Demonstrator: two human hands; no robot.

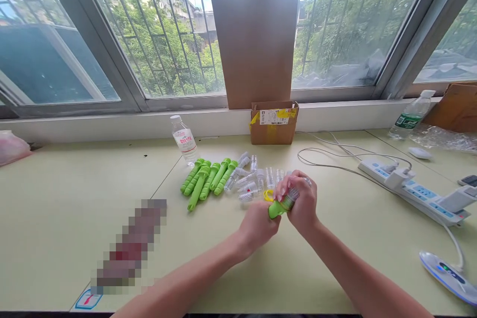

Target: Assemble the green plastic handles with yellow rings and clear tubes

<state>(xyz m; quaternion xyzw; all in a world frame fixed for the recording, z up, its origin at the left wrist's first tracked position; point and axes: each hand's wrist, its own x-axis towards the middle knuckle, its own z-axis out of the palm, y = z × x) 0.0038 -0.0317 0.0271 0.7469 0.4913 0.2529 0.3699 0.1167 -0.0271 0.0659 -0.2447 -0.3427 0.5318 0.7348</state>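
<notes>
While both hands (283, 208) pinch a green piece (278, 207), clear caps (257, 181) crowd just behind.

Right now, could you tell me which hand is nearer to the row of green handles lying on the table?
Left. The left hand sits just right of the green handles; the right hand is farther right, both gripping a green piece.

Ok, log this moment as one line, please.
left hand: grips green piece | right hand: holds its clear end | behind: green handles, clear caps | surface: table
</notes>
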